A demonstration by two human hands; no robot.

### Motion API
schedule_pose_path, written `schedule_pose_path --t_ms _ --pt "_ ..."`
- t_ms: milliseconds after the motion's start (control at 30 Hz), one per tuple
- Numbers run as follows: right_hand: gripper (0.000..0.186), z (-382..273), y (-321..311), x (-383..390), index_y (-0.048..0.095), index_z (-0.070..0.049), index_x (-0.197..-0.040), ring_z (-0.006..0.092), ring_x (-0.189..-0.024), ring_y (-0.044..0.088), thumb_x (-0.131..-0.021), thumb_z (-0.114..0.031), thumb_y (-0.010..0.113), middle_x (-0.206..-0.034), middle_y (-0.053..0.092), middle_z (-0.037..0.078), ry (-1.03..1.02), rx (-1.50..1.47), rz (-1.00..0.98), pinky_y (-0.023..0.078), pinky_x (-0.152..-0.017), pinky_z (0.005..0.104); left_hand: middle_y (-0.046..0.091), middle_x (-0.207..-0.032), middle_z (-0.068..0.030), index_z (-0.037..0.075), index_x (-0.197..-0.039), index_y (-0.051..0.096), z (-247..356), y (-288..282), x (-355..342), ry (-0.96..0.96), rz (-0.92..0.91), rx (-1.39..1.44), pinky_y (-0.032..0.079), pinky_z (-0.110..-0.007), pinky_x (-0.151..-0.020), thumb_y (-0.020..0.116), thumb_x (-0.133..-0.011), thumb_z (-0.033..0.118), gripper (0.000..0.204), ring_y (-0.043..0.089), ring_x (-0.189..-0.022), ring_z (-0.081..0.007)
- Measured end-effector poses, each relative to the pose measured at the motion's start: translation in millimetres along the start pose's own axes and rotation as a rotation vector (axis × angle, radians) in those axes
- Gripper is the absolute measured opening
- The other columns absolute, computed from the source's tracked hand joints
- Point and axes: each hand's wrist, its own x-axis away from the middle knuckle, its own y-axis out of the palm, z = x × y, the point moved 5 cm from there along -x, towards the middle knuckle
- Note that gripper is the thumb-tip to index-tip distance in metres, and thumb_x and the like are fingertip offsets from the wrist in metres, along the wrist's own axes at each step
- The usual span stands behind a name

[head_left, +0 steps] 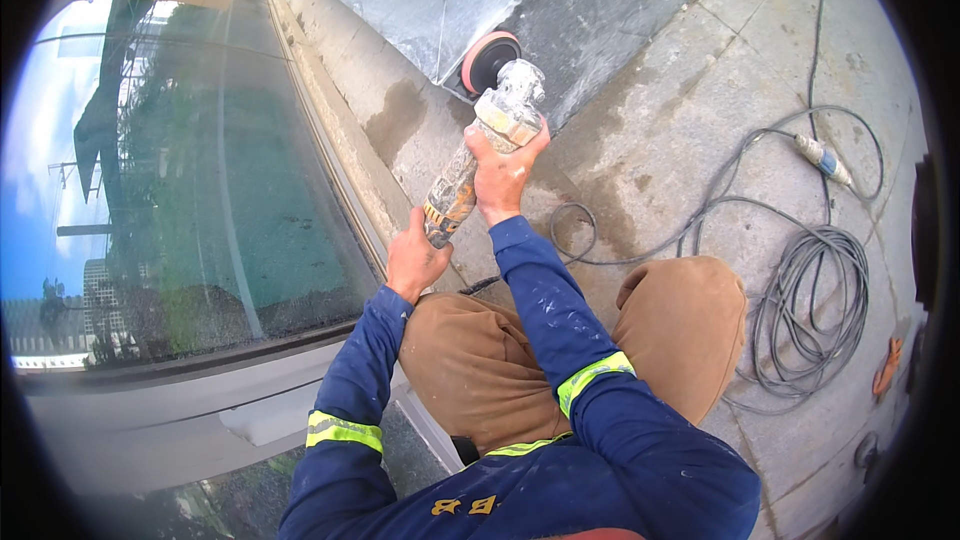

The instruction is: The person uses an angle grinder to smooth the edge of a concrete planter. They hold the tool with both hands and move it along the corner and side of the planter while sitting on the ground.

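Dusty angle grinder (480, 145), two-handed grip

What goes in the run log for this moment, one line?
left hand: grips grinder rear | right hand: grips grinder neck | pad: at stone slab | cable: coiled right

Dust-caked angle grinder (480, 150), tilted up and away, rear handle in the left hand (415, 262), head under the right hand (503, 172); pink-rimmed disc beyond, against grey stone.
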Motion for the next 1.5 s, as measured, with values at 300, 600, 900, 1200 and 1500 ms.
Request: schedule_pose_path --t_ms 300,600,900,1200,1500 --pt "0.094 -0.3 -5.2 -9.6 0.016 -0.002 -0.148 0.0261 -0.119 0.054 -0.079 -0.005 0.08 -0.131 0.048 0.02 0.045 -0.029 0.025 0.046 -0.104 0.0403 0.068 -0.078 -0.0271 0.004 -0.124 0.046 7.1 2.6 -11.1 0.092 0.0 0.012 0.051 -0.056 -0.066 0.076 -0.073 0.019 0.061 0.066 -0.075 -0.0495" --pt "0.094 -5.2 9.6 -5.2 0.016 -0.003 -0.149 0.024 -0.118 0.055 -0.081 -0.008 0.08 -0.131 0.048 0.018 -0.056 0.007 -0.011 0.046 -0.103 0.0383 0.068 -0.078 -0.0261 0.003 -0.123 0.048 -9.3 4.3 -17.7 0.091 0.09 0.038 0.052 -0.056 -0.065 0.077 -0.071 0.018 0.061 0.066 -0.074 -0.0494" --pt "0.096 -27.7 29.3 -7.3 0.017 -0.001 -0.148 0.0279 -0.121 0.053 -0.078 -0.007 0.082 -0.132 0.047 0.022 -0.14 0.073 -0.051 0.046 -0.103 0.0418 0.068 -0.078 -0.0258 0.003 -0.12 0.048 -6.2 -1.1 -24.6 0.089 0.161 0.102 0.052 -0.056 -0.067 0.076 -0.072 0.019 0.058 0.066 -0.074 -0.0486" --pt "0.092 -14.3 7.8 -14.2 0.018 -0.001 -0.148 0.0231 -0.115 0.057 -0.081 -0.005 0.08 -0.129 0.05 0.017 -0.071 0.033 0.003 0.048 -0.101 0.0376 0.068 -0.081 -0.0277 0.0 -0.119 0.052 5.0 4.2 -23.1 0.085 0.047 0.105 0.052 -0.054 -0.069 0.073 -0.07 0.014 0.055 0.065 -0.079 -0.0502" --pt "0.093 -32.5 16.0 -33.3 0.017 -0.002 -0.147 0.0254 -0.115 0.058 -0.079 -0.003 0.08 -0.129 0.05 0.02 -0.107 0.035 -0.04 0.049 -0.1 0.0386 0.069 -0.081 -0.0271 0.003 -0.119 0.05 23.3 2.7 -36.4 0.075 0.094 0.154 0.052 -0.055 -0.07 0.073 -0.071 0.015 0.054 0.065 -0.078 -0.0506"
